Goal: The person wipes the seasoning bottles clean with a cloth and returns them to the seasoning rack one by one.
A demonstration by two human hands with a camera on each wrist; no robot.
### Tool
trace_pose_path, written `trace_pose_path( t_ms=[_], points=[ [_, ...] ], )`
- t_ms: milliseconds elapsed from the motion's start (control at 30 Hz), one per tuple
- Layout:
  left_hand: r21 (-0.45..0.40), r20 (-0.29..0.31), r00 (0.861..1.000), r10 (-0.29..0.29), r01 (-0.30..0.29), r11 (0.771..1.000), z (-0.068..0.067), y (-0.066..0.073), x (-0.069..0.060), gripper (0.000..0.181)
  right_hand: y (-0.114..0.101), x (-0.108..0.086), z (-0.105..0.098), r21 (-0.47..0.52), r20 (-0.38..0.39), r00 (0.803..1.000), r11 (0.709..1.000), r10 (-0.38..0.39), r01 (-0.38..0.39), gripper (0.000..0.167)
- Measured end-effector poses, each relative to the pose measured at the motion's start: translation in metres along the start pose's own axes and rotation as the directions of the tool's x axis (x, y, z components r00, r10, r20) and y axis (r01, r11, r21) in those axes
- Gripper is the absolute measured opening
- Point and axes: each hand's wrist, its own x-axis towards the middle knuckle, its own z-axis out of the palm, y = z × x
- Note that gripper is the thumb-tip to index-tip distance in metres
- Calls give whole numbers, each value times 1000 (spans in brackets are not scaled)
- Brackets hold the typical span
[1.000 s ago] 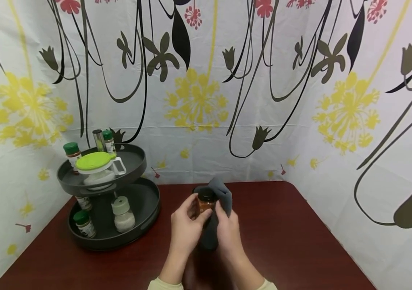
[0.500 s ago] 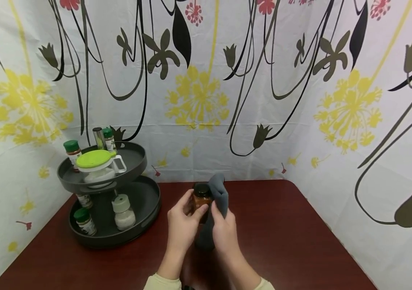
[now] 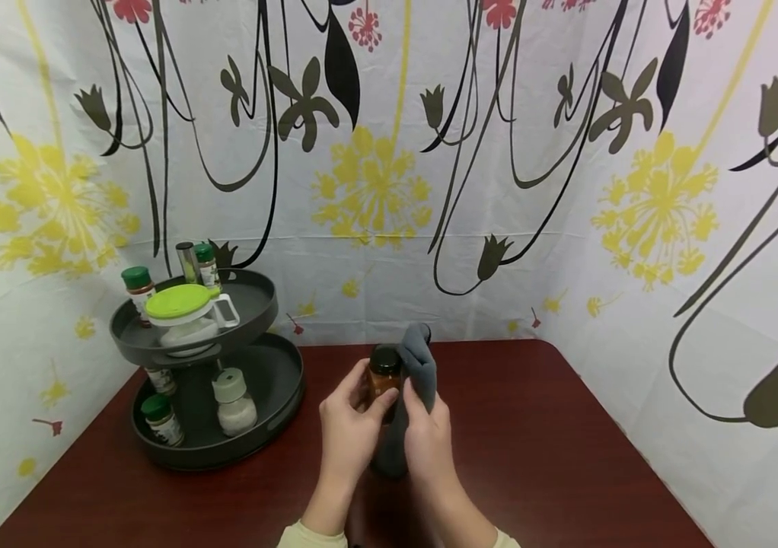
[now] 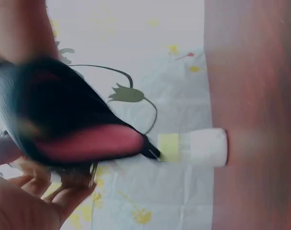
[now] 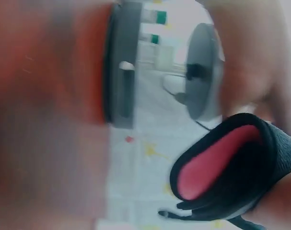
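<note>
An orange-brown spice jar (image 3: 384, 379) with a black lid is pinched by my left hand (image 3: 348, 430), thumb on the near side. My right hand (image 3: 432, 441) grips a grey cloth (image 3: 419, 364) that touches the jar's right side. Part of the cloth hangs below, between the hands. In both wrist views a fabric piece (image 4: 92, 143) with a black edge and pink inner side fills much of the picture. Blur and fingers partly hide the jar in the left wrist view.
On the left stands a two-tier dark turntable (image 3: 286, 415). It carries a green-lidded pitcher (image 3: 186, 323), a white shaker (image 3: 234, 407) and several green-capped spice bottles (image 3: 161, 420). A white container (image 4: 207, 147) with a yellowish top stands on the red-brown table (image 3: 533, 426). A patterned curtain (image 3: 375, 297) surrounds it.
The jar and both hands shift slightly left, then a little back to the right. The cloth's upper end moves from behind the lid to beside the jar. Both hands keep their grips.
</note>
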Motion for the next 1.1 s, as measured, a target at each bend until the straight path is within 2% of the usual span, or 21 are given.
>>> trace_pose_path(
  t_ms=[100, 167, 233, 333, 367, 433, 533, 600, 633, 700, 767, 833, 900, 1000, 1100],
  points=[
    [6, -35, 999, 17, -17, 1000, 0, 1, 3, 45, 1, 3, 0, 36, 38, 992, 992, 121, -122, 62],
    [12, -34, 999, 6, -6, 1000, 0, -1, 3, 44, -2, 7, -3, 24, 38, 985, 985, 168, -169, 63],
    [14, -15, 1000, -16, 17, 1000, 0, -4, 3, 43, -7, 9, -5, 7, 32, 989, 989, 147, -147, 61],
    [3, 5, 998, -58, 58, 998, -3, -8, 0, 43, -13, 8, -4, -36, 12, 999, 999, 33, -32, 57],
    [-4, 0, 998, -64, 64, 998, -5, -7, 0, 43, -11, 7, -3, -44, 9, 1000, 999, -2, 3, 56],
    [-13, -32, 998, -60, 60, 998, -8, -5, 0, 45, -4, 4, 1, -49, 6, 1000, 999, -8, 8, 58],
    [2, -82, 996, -28, 28, 1000, -14, 2, 2, 50, 11, 1, 4, -39, 35, 994, 994, 102, -101, 60],
    [15, -92, 996, -8, 10, 1000, -16, 7, 3, 52, 16, 0, 3, -28, 53, 981, 983, 185, -183, 61],
    [22, -91, 996, -1, 3, 1000, -16, 9, 4, 52, 15, 0, 3, -23, 49, 978, 979, 202, -201, 60],
    [23, -72, 997, 0, 2, 1000, -15, 11, 4, 52, 8, 3, 2, -27, 24, 986, 986, 165, -165, 58],
    [9, -49, 999, -15, 15, 1000, -14, 10, 3, 50, -4, 5, 1, -35, -14, 998, 997, 65, -66, 53],
    [1, -27, 999, -46, 46, 999, -12, 8, 1, 48, -13, 5, 2, -44, -34, 999, 999, -24, 22, 50],
    [-9, -15, 997, -73, 73, 997, -10, 6, -2, 47, -17, 2, 3, -6, -28, 999, 999, -39, 39, 51],
    [-4, -30, 995, -96, 96, 995, -10, 5, -3, 47, -8, -1, 3, 63, 5, 997, 995, 71, -71, 58],
    [4, -52, 993, -102, 102, 995, -10, 7, -2, 49, 2, 5, -1, 106, 60, 973, 968, 223, -229, 63]
  ],
)
